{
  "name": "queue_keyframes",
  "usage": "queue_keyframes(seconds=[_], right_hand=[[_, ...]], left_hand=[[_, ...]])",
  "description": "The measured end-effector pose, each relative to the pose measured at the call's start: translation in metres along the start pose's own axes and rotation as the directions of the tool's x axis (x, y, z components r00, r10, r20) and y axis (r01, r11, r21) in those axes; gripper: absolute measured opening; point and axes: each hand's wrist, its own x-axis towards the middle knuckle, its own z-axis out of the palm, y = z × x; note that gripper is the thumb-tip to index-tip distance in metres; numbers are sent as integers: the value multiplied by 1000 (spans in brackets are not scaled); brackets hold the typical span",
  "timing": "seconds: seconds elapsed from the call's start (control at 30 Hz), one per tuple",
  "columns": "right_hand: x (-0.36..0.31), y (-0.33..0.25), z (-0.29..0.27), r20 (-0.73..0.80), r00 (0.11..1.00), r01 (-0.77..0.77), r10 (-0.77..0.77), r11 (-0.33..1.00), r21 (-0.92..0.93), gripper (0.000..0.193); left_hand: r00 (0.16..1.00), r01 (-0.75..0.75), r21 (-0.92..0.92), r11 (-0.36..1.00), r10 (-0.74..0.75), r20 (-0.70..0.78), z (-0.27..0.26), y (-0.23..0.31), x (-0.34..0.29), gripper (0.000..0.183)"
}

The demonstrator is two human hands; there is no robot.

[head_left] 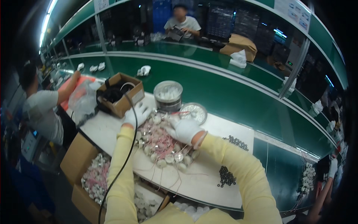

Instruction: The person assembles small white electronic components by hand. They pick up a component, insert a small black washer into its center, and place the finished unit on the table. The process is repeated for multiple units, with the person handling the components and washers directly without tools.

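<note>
A pile of small round pale parts with thin pink wires (160, 143) lies on the white board in front of me. At its far left edge is my left hand (138, 114), in a white glove, fingers stretched out toward the parts. My right hand (184, 130), also gloved, reaches over the far side of the pile with fingers curled together; what they hold is hidden. Just beyond it, a thin red stick (182, 112) reaches across a round shallow dish (195, 112) of white stuff; I cannot tell whether I hold it.
A metal tin (167, 98) and an open carton (125, 98) of dark items stand beyond my hands. Black rings (226, 177) lie in two heaps at right. A black cable (125, 164) crosses my left arm. A box of wired parts (96, 175) is lower left. Co-workers sit around.
</note>
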Motion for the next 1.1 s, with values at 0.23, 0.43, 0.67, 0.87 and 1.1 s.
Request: queue_keyframes(seconds=[0.23, 0.43, 0.67, 0.87, 1.1], right_hand=[[-29, 50, -23, 67, 995, 73, -79, 993, 92, 44], [-55, 46, -20, 221, 960, -117, 173, 962, -246, 38], [-61, 63, -20, 258, 934, -188, 247, 954, -234, 42], [-42, 52, -7, 207, 892, -378, 402, 914, -148, 35], [-33, 73, 1, 153, 902, -355, 403, 896, -266, 38]], left_hand=[[982, 99, -444, 890, -159, -101, -58, 48, -36, 25], [794, -179, -462, 868, -150, -589, -125, 120, -51, 30], [910, -342, -435, 833, 178, -374, -157, 246, -60, 45], [932, -263, -352, 898, 143, -333, -120, 267, -85, 52], [912, -274, -307, 911, 146, -382, -122, 279, -84, 38]])
